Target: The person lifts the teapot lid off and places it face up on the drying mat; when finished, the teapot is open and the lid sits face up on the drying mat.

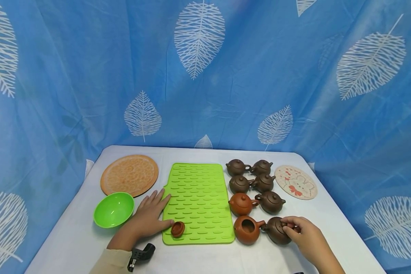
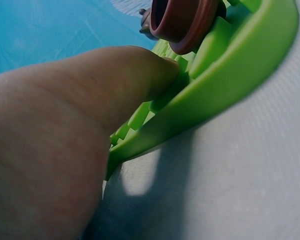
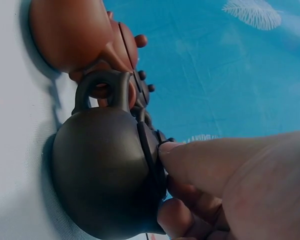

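My right hand [image 1: 305, 236] pinches the lid [image 3: 152, 155] of a dark brown teapot [image 1: 276, 231] at the front right. That lid sits on the pot, its knob partly hidden by my fingers. Beside it is a reddish-brown teapot [image 1: 248, 230] with its top uncovered. A reddish-brown lid [image 1: 177, 229] lies tipped over on the green ridged mat [image 1: 198, 201], near the front left corner. My left hand [image 1: 148, 217] rests with spread fingers along the mat's left edge. Its thumb [image 2: 140, 70] reaches onto the mat, close to the loose lid.
Behind the uncovered pot stand a lidded reddish-brown teapot [image 1: 241, 204] and several dark brown teapots [image 1: 239, 183]. A bright green bowl [image 1: 114, 210] and a round orange mat [image 1: 129, 175] are at the left. On the far right lies a round rabbit-print mat [image 1: 296, 182].
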Demonstrator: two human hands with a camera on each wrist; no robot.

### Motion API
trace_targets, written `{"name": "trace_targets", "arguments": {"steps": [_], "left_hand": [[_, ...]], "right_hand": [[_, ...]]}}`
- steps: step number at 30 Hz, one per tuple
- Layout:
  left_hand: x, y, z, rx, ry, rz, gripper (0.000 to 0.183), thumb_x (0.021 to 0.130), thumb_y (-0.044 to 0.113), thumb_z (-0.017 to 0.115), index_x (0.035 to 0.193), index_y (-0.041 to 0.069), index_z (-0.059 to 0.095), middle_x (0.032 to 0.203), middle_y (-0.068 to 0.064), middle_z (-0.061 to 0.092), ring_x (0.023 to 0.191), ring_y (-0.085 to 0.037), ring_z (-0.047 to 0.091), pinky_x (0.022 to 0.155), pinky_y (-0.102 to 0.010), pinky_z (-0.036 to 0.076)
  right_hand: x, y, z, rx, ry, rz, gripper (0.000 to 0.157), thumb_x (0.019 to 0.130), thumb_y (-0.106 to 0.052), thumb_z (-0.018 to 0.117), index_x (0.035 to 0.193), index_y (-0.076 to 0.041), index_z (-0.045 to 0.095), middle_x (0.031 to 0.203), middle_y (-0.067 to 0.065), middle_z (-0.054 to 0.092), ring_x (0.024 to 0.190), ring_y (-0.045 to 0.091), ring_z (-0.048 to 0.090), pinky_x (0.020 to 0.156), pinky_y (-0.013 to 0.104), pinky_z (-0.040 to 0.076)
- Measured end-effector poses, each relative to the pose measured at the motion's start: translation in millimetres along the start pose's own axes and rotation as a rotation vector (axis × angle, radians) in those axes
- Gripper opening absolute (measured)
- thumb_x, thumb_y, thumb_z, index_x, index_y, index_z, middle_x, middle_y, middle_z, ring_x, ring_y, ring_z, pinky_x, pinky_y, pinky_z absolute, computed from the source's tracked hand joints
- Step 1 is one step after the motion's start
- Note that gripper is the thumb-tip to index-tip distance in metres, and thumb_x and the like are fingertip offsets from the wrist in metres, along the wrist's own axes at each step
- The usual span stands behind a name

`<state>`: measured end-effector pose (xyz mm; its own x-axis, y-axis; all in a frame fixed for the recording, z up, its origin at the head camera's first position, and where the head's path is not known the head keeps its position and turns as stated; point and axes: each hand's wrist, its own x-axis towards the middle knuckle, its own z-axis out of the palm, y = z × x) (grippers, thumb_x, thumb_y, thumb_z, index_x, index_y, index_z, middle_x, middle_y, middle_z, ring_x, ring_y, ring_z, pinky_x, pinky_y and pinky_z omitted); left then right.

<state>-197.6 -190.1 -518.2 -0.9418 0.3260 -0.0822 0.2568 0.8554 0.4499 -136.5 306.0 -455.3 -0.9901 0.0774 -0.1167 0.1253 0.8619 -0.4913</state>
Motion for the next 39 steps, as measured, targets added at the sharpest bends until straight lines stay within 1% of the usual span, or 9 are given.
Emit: {"name": "trace_targets", "arguments": {"steps": [7, 14, 19, 24, 27, 29, 33, 36, 39], "left_hand": [[2.1, -2.2, 2.5, 0.008, -0.007, -0.013, 0.099, 0.090, 0.066, 0.070, 0.166, 0.015, 0.033, 0.176, -0.014, 0.015, 0.162, -0.043, 0.010, 0.128, -0.067, 0.009], [1.0, -2.6, 3.2, 0.003, -0.003, -0.008, 0.099, 0.089, 0.067, 0.069, 0.166, 0.015, 0.033, 0.176, -0.014, 0.015, 0.162, -0.043, 0.009, 0.127, -0.067, 0.009], [-1.2, -1.9, 3.1, -0.008, 0.012, 0.011, 0.099, 0.089, 0.065, 0.070, 0.164, 0.012, 0.035, 0.174, -0.018, 0.018, 0.160, -0.046, 0.012, 0.126, -0.069, 0.010], [-0.8, 1.1, 0.9, -0.013, -0.003, -0.005, 0.098, 0.090, 0.066, 0.069, 0.165, 0.014, 0.034, 0.175, -0.016, 0.016, 0.161, -0.044, 0.009, 0.127, -0.067, 0.008], [-0.9, 2.7, -0.3, -0.006, -0.005, -0.009, 0.098, 0.090, 0.065, 0.069, 0.166, 0.014, 0.033, 0.175, -0.016, 0.016, 0.162, -0.044, 0.009, 0.127, -0.067, 0.008], [-1.1, 3.4, -0.5, -0.004, -0.002, -0.009, 0.097, 0.091, 0.064, 0.069, 0.166, 0.014, 0.033, 0.175, -0.015, 0.016, 0.162, -0.043, 0.010, 0.127, -0.067, 0.009], [-1.8, 3.4, 0.4, -0.004, 0.002, -0.004, 0.097, 0.091, 0.063, 0.070, 0.165, 0.013, 0.034, 0.175, -0.017, 0.017, 0.161, -0.044, 0.011, 0.127, -0.067, 0.009], [-0.9, 3.0, 0.5, -0.002, -0.007, -0.007, 0.098, 0.090, 0.064, 0.070, 0.166, 0.013, 0.033, 0.175, -0.016, 0.015, 0.162, -0.044, 0.009, 0.128, -0.067, 0.008], [-0.3, 1.9, 1.0, 0.002, -0.010, -0.007, 0.098, 0.091, 0.064, 0.070, 0.166, 0.014, 0.033, 0.175, -0.016, 0.015, 0.162, -0.044, 0.009, 0.128, -0.067, 0.008]], "right_hand": [[0.7, 2.1, 0.0, -0.010, -0.007, -0.031, 0.019, 0.100, -0.014, 0.070, 0.119, -0.013, 0.072, 0.103, 0.002, 0.066, 0.096, 0.019, 0.061, 0.083, 0.042, 0.055], [-2.3, 2.2, -2.3, 0.023, 0.009, 0.003, 0.021, 0.103, -0.025, 0.069, 0.121, -0.016, 0.069, 0.105, 0.001, 0.076, 0.097, 0.018, 0.068, 0.076, 0.037, 0.055], [-0.7, 0.5, -2.1, 0.094, 0.006, 0.017, 0.021, 0.107, -0.020, 0.062, 0.125, -0.011, 0.062, 0.107, 0.002, 0.078, 0.089, 0.013, 0.068, 0.072, 0.029, 0.049], [2.7, -2.4, 1.9, 0.304, -0.051, 0.100, 0.029, 0.111, -0.014, 0.051, 0.137, -0.002, 0.050, 0.097, 0.006, 0.073, 0.077, 0.015, 0.060, 0.062, 0.028, 0.047], [4.0, -5.7, 6.7, 0.462, -0.076, 0.139, 0.031, 0.112, -0.016, 0.048, 0.140, -0.002, 0.045, 0.089, 0.008, 0.068, 0.072, 0.016, 0.056, 0.060, 0.029, 0.049], [4.8, -9.4, 10.4, 0.574, -0.082, 0.142, 0.032, 0.113, -0.017, 0.047, 0.141, -0.001, 0.043, 0.088, 0.009, 0.067, 0.070, 0.014, 0.054, 0.059, 0.027, 0.049], [4.4, -18.1, 18.0, 0.775, -0.090, 0.094, 0.034, 0.113, -0.020, 0.049, 0.139, 0.001, 0.042, 0.100, 0.011, 0.072, 0.069, 0.009, 0.052, 0.057, 0.022, 0.047], [3.7, -24.4, 22.9, 0.885, -0.111, 0.016, 0.037, 0.111, -0.024, 0.054, 0.136, 0.002, 0.043, 0.107, 0.014, 0.074, 0.067, 0.006, 0.052, 0.055, 0.018, 0.045], [4.2, -29.5, 26.6, 0.977, -0.151, -0.071, 0.036, 0.110, -0.026, 0.057, 0.132, 0.000, 0.047, 0.106, 0.012, 0.074, 0.065, 0.004, 0.052, 0.054, 0.016, 0.044]]}}
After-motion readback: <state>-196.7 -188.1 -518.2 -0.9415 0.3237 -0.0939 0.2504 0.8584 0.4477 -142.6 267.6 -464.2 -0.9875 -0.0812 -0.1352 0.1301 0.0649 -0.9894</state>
